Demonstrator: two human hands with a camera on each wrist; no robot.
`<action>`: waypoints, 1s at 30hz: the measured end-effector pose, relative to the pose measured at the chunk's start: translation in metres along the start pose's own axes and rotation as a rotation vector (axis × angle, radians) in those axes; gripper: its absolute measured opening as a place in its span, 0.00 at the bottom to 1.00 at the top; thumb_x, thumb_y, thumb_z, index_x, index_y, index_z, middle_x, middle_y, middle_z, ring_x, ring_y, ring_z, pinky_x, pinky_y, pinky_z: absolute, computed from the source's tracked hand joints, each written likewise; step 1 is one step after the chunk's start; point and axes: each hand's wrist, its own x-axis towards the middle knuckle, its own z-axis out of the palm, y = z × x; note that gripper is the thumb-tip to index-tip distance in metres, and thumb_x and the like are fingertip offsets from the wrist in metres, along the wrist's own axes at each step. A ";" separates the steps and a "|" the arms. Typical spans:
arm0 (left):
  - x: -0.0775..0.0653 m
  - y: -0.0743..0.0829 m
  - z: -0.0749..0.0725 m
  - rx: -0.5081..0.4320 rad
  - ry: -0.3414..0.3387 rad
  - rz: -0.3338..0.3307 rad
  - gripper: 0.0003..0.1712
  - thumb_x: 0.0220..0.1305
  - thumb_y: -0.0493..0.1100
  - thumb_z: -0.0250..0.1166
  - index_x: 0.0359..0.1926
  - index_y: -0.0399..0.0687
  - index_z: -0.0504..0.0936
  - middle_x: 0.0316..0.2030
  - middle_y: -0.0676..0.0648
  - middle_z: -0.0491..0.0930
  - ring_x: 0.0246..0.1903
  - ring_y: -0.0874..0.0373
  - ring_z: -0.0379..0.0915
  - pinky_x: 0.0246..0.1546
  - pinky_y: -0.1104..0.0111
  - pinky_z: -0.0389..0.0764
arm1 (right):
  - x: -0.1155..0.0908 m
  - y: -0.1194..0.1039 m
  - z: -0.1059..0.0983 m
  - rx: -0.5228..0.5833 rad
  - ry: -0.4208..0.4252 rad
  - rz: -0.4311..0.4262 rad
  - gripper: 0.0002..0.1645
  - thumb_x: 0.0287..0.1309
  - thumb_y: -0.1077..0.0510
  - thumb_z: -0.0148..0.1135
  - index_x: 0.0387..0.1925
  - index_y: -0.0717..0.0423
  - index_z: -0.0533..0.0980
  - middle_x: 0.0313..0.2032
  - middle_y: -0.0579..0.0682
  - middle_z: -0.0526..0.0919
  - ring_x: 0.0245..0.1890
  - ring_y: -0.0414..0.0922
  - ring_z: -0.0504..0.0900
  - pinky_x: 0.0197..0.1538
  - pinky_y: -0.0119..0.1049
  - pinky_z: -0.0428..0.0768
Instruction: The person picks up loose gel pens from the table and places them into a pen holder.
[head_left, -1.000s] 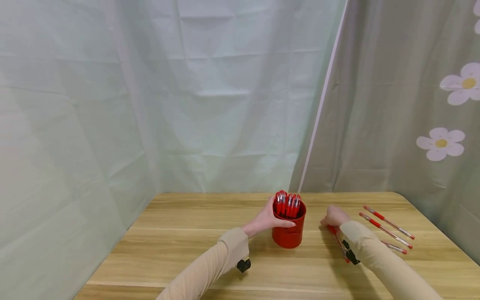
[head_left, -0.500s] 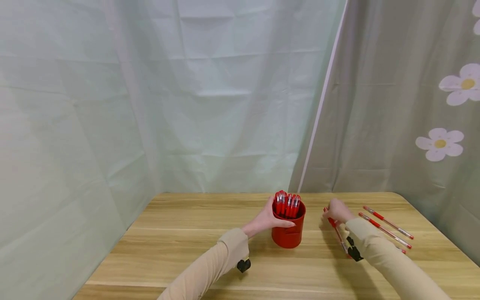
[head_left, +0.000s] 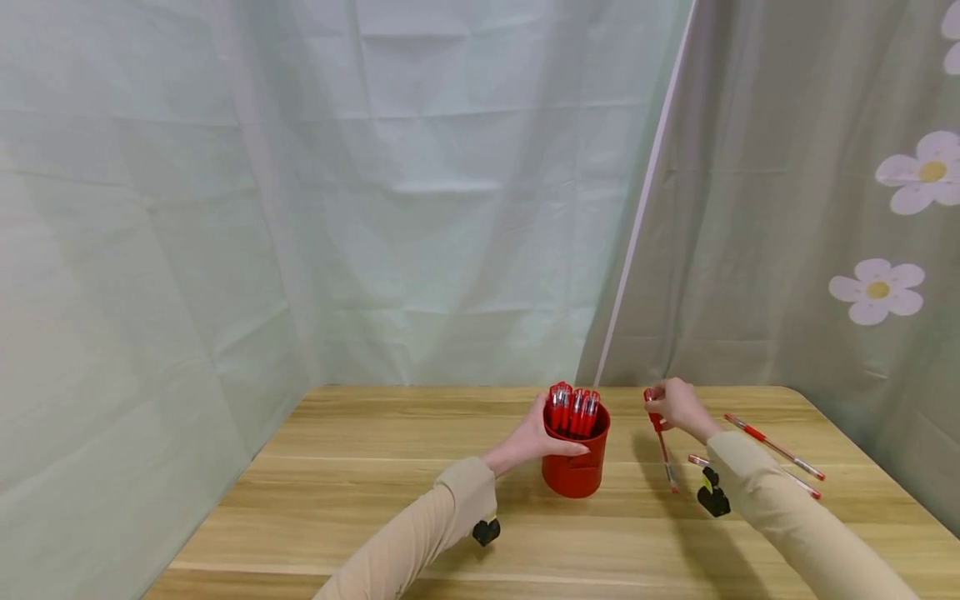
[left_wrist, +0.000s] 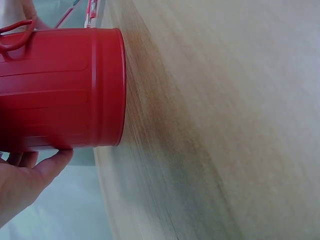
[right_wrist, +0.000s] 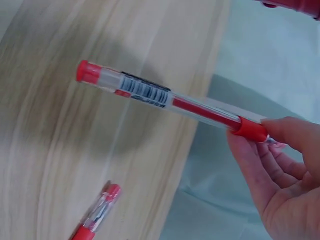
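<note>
While a sleeve [head_left: 802, 521] overlaps loose pens [head_left: 806, 487], the right hand [head_left: 681, 408] grips another pen [right_wrist: 145, 92], the left [head_left: 532, 436] a cup [head_left: 574, 473].

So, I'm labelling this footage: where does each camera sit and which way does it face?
Head: on the person's head, facing forward and down over the table to the curtains; shows the left grip, right grip and sleeves.
Left wrist: on that wrist, facing the side of the red cup; left grip at lower left.
Right wrist: on that wrist, facing the pinched pen, table beyond; right grip at lower right.
Shared: head and right wrist both show the pinched pen.
</note>
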 end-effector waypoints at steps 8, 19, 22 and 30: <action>0.001 -0.001 0.000 -0.014 -0.001 -0.004 0.50 0.44 0.44 0.74 0.63 0.49 0.52 0.51 0.54 0.65 0.48 0.60 0.65 0.44 0.66 0.70 | 0.002 -0.011 -0.009 0.064 0.078 -0.051 0.13 0.54 0.70 0.57 0.39 0.79 0.69 0.29 0.62 0.77 0.26 0.53 0.78 0.26 0.41 0.79; 0.001 0.001 0.001 -0.030 -0.004 -0.001 0.50 0.44 0.43 0.74 0.63 0.49 0.52 0.52 0.53 0.65 0.48 0.60 0.65 0.45 0.65 0.69 | -0.001 -0.029 -0.020 0.080 0.201 -0.107 0.12 0.56 0.66 0.58 0.39 0.73 0.70 0.31 0.61 0.77 0.28 0.52 0.79 0.28 0.41 0.79; 0.001 0.002 0.001 -0.025 -0.002 0.010 0.50 0.44 0.42 0.74 0.63 0.47 0.52 0.52 0.52 0.65 0.49 0.59 0.65 0.46 0.65 0.69 | -0.002 -0.034 -0.023 0.070 0.249 -0.133 0.13 0.56 0.65 0.59 0.39 0.72 0.71 0.30 0.60 0.77 0.28 0.52 0.78 0.27 0.40 0.79; 0.000 0.002 0.001 -0.032 -0.012 0.012 0.49 0.44 0.42 0.74 0.63 0.49 0.52 0.51 0.54 0.65 0.48 0.60 0.65 0.45 0.65 0.70 | -0.003 -0.050 -0.030 0.116 0.330 -0.168 0.16 0.57 0.61 0.60 0.42 0.69 0.71 0.32 0.59 0.76 0.29 0.51 0.78 0.27 0.37 0.79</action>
